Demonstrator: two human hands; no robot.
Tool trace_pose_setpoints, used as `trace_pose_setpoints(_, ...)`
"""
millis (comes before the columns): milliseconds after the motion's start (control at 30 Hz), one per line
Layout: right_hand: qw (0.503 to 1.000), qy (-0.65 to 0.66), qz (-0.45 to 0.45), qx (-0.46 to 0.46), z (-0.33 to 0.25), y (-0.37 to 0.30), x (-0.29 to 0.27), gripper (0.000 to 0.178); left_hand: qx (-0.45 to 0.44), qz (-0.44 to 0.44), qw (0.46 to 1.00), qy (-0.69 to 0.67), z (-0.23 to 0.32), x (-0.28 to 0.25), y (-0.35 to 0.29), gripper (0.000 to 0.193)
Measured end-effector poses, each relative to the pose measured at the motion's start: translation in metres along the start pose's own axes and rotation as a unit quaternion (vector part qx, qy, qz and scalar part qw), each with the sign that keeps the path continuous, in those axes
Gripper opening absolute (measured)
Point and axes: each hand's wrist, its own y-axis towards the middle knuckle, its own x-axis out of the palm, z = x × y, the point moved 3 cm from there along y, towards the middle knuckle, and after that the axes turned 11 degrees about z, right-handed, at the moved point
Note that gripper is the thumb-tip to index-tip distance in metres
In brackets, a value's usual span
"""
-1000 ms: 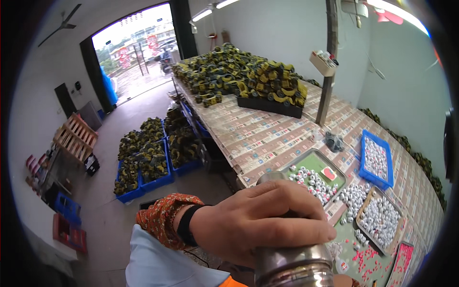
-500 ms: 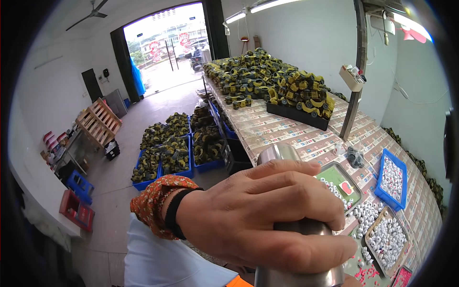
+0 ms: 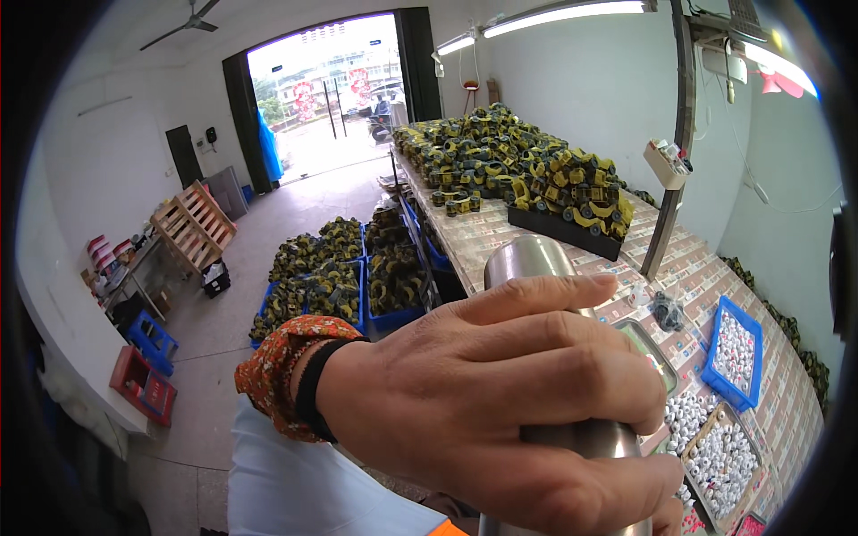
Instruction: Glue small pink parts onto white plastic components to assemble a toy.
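Observation:
My left hand (image 3: 500,393) reaches in from the lower left, an orange patterned cuff and a black band at its wrist. Its fingers are closed around a brushed stainless-steel flask (image 3: 529,257), which stands out above and below the grip. Of my right hand (image 3: 668,516) only a bit of skin shows by the flask's lower part, under the left hand; its fingers are hidden. Behind the fingers lies a shallow metal-rimmed tray (image 3: 668,373), partly covered. Beside it are loose small white pieces (image 3: 686,416) and a brown tray (image 3: 756,487) full of them.
On the long patterned table (image 3: 563,253) a pile of yellow-and-black toy cars (image 3: 492,152) rises behind a black tray (image 3: 563,234). A blue tray (image 3: 759,353) of white pieces stands right. A post (image 3: 666,210) rises from the table. Blue crates (image 3: 364,299) of toy cars sit on the floor.
The view has shifted, so the room sits slightly lower and to the right. My left hand stays around the flask, which now covers more of the metal-rimmed tray.

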Motion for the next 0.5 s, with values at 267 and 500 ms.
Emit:
trace_pose_setpoints(267,0.999,-0.041,0.01,0.028,-0.005,0.007,0.001,0.105,-0.034,0.034,0.999,0.013,0.007,0.005,-0.001,0.055)
trace_pose_setpoints(500,0.996,-0.085,-0.003,-0.039,0.026,-0.008,-0.02,0.107,0.024,-0.016,1.0,0.01,-0.004,-0.003,0.01,0.055)
